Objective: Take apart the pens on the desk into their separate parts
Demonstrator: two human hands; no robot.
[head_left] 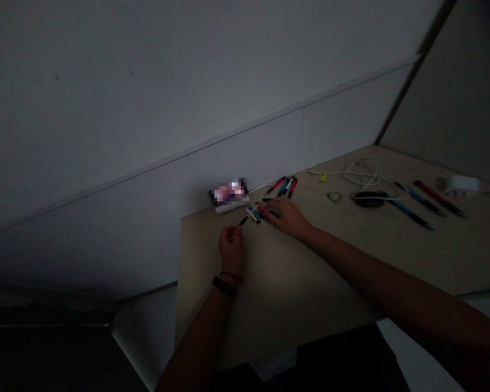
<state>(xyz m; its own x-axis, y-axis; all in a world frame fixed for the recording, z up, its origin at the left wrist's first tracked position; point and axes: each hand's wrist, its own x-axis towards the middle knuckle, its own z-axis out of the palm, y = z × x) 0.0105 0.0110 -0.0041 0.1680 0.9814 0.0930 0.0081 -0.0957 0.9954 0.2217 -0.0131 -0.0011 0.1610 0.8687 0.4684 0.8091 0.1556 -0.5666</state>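
My left hand (231,246), with a dark band and a red cord at the wrist, is closed in a pinch on a thin black pen piece (244,220) that points up toward a small pile. Blue, white and red pen parts (255,214) make up this pile on the table. On its right side, my right hand (288,218) rests low over the table with bent fingers closed at the red and dark parts. What those fingers grip is too dark and small to make out.
A phone with a lit, blurred screen (230,192) leans on a white base near the wall. Several pens (286,187) lie behind my right hand. Farther right are a coiled white cable (365,171), a black oval object (368,199), more pens (410,211) and a white adapter (462,185).
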